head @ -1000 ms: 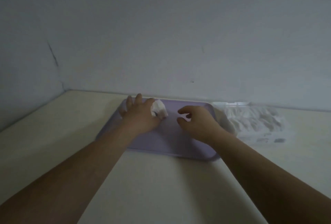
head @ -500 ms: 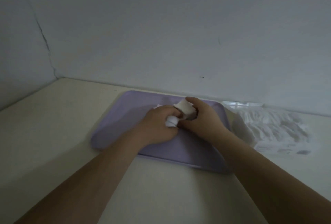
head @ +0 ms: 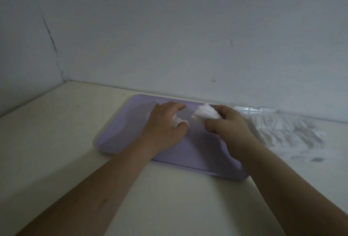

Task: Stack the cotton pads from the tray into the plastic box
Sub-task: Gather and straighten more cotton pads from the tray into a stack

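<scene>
A lilac tray (head: 122, 134) lies on the pale table against the wall. My left hand (head: 165, 126) hovers over its middle, fingers curled round a white cotton pad (head: 178, 121) that shows under the thumb. My right hand (head: 229, 128) is at the tray's right part and pinches another white cotton pad (head: 205, 114), which sticks out to the left of its fingers. To the right of the tray sits the clear plastic box (head: 254, 110), filled with several white pads (head: 288, 132) in rows.
The wall rises right behind the tray and box, and a side wall closes the left. Bare cream table (head: 178, 198) stretches in front of the tray, between my forearms.
My hands met over the tray's middle half a second ago and have since parted. The right hand has drawn to the right holding a pad; the left keeps another.
</scene>
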Demonstrator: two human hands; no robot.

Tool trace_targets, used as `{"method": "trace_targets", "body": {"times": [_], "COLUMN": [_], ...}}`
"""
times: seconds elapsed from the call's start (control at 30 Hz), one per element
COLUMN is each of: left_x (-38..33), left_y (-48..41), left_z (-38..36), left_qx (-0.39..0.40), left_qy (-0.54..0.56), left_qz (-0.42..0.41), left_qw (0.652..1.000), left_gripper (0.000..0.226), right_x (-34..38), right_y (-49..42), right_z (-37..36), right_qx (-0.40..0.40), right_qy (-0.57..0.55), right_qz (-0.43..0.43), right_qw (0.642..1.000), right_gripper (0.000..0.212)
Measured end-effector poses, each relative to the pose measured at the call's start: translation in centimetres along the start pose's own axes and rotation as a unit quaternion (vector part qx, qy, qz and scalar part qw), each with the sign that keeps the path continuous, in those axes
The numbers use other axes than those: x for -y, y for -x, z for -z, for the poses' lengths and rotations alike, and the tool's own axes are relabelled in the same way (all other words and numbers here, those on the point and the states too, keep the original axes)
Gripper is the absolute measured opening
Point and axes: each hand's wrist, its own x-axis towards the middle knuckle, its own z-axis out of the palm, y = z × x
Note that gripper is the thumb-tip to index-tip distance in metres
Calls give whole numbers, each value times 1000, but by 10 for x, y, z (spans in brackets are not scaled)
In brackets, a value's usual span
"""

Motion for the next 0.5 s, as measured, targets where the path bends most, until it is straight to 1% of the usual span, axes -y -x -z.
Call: {"method": "trace_targets", "body": {"times": [0.07,0.1,0.13,0.2,0.27,0.33,0.37,0.43,0.5], "left_x": [-6,-9,-12,-15,-19,-23,-26,-26,-23], "left_y": [2,4,6,9,13,15,15,14,12], "left_z": [-4,-6,-9,-16,-21,-23,-22,-22,-24], "left_qx": [24,40,51,56,61,68,74,83,85], "left_qy": [41,59,70,85,83,68,67,71,63], "left_qz": [-10,-13,-17,-33,-52,-75,-82,-97,-96], "left_qw": [999,997,996,994,993,993,992,989,990], "left_gripper": [60,61,61,63,66,60,50,30,23], "right_x": [3,4,2,-6,-15,-19,-21,-23,-25], "right_y": [13,18,24,30,34,37,38,36,34], "right_z": [9,13,19,26,29,28,28,28,30], "right_qx": [58,82,91,68,40,23,10,-26,-41], "right_qy": [-85,-101,-85,31,148,172,167,165,182], "right_qz": [-17,-12,4,48,87,109,116,130,134], "right_qw": [995,991,992,996,984,979,979,977,973], "right_gripper": [31,30,29,33,42,54,57,57,56]}}
